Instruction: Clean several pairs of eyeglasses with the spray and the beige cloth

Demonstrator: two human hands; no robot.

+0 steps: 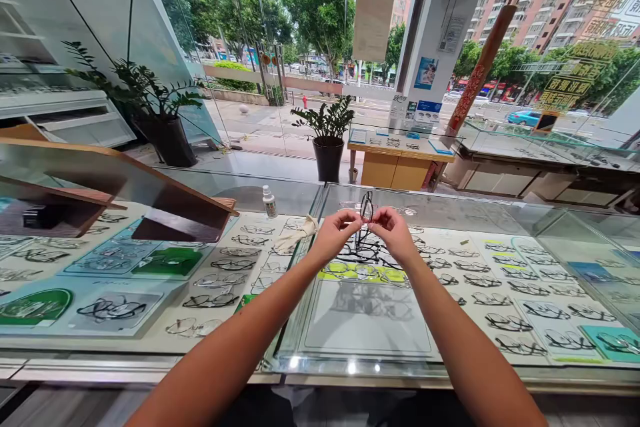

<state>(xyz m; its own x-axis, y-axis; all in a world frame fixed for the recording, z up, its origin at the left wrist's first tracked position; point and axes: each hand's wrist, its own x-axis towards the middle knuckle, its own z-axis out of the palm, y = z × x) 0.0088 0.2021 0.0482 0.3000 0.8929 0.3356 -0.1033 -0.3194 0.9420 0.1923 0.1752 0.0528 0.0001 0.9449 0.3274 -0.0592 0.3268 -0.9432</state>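
A bottle point(269, 201) and a cloth point(296, 233) are seen lying on the counter point(320, 373) at left. The glasses point(367, 204) are held upright above the counter, pinched by the left hand point(334, 235) on one side and by the right hand point(396, 233) on the other. The frame is judged light, thin and easily bent; it is best gripped at the rims, not the lenses.

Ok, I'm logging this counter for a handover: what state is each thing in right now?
Black glasses: held up above the counter, on edge.
Left hand: fingers pinched on them.
Right hand: fingers pinched on them.
Spray bottle: standing upright.
Cloth: crumpled, lying flat.
Loose frames: piled under the hands.
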